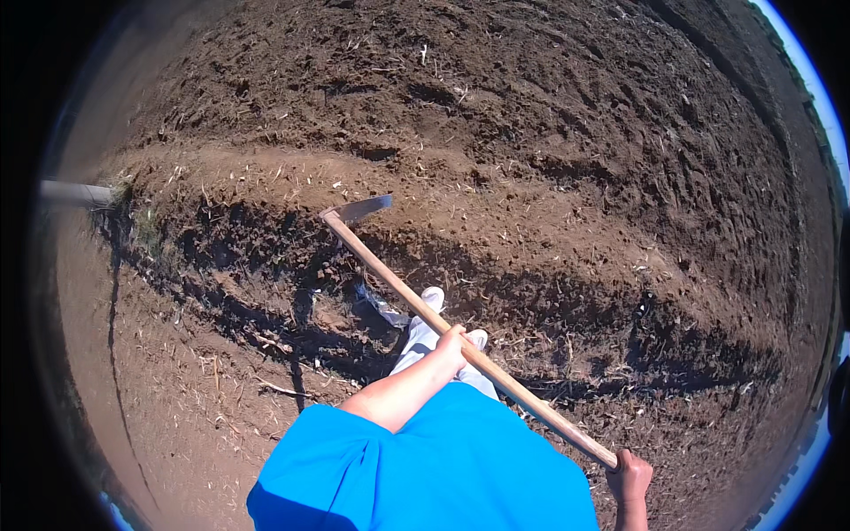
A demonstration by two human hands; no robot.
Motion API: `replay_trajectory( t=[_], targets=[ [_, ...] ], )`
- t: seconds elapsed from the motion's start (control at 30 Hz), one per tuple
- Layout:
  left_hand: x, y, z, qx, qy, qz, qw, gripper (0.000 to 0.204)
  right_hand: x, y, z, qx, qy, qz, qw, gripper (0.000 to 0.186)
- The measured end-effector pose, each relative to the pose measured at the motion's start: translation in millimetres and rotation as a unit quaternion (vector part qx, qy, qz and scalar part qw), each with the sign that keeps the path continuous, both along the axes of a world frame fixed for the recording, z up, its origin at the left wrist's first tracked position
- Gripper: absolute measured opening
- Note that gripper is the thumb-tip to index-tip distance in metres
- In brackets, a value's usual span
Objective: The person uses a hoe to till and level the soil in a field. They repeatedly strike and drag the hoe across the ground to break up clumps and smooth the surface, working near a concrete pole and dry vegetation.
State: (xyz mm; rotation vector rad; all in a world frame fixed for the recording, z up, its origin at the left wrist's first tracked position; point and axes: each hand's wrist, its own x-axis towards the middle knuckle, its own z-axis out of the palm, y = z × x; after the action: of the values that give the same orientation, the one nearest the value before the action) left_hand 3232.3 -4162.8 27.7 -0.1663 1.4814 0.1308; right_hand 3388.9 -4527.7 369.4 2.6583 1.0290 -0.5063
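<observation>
A long-handled hoe (529,399) slants across the view from upper left to lower right. My left hand (452,346) is wrapped round the middle of its wooden handle, just in front of my blue shirt. Around the butt end, at lower right, my right hand (630,476) is closed. The metal hoe blade (365,208) is at the far end, over the edge of a soil ridge (443,177); whether it touches the soil I cannot tell. Below the handle are my light trousers and pale shoes (432,297).
Dark tilled soil (549,80) spreads beyond the ridge. A rough trench-like strip (248,305) with clods and dry stalks runs along its near side, by my feet. At far left a grey pole (75,193) stands in the ground. Lighter soil with straw (186,380) lies at left.
</observation>
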Motion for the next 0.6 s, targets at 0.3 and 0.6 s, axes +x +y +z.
replay_trajectory(
  t=[0.3, 0.6],
  targets=[
    [-18, 235, 45, 0.210, 0.011, 0.084, 0.974, 0.023, -8, 174, -142, 0.101, 0.162, -0.029, 0.981, 0.019],
    [80, 347, 30, 0.343, 0.066, -0.029, 0.936, 0.028, 20, 441, -164, 0.136, 0.260, 0.031, 0.955, 0.023]
  ],
)
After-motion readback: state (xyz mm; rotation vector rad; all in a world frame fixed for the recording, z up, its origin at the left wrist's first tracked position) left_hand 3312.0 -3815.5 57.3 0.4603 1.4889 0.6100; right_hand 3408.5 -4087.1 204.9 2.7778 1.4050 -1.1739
